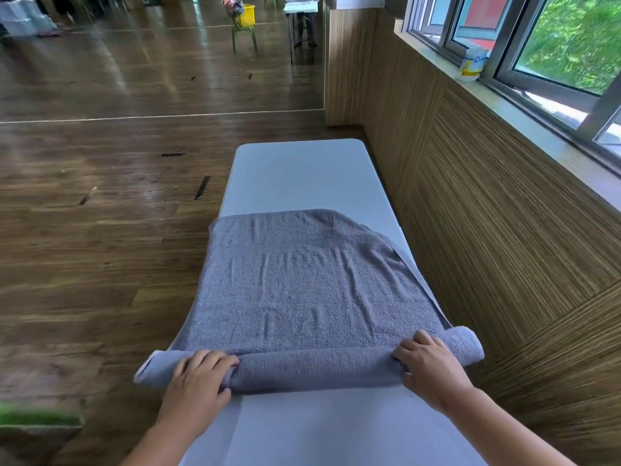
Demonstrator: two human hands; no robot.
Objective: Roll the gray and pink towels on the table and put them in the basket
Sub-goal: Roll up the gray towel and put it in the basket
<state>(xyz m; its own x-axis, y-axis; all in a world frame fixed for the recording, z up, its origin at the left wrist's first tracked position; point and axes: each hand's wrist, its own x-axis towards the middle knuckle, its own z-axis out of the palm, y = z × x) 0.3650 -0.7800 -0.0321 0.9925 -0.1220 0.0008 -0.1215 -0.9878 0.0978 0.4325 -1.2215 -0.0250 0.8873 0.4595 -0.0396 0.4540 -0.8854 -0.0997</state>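
Observation:
A gray towel [302, 284] lies spread across the narrow white table [299, 173], its near edge rolled into a thick tube [319, 368] that spans the table's width. My left hand [198, 378] grips the roll near its left end, fingers curled over the top. My right hand [430, 364] presses on the roll near its right end. The towel's left side hangs slightly over the table edge. No pink towel shows in this view.
A wood-panelled wall [487, 230] with a window sill runs close along the table's right side. Wooden floor [100, 213] lies to the left. Far back, a yellow basket [245, 15] sits on a green chair. A white container [472, 63] stands on the sill.

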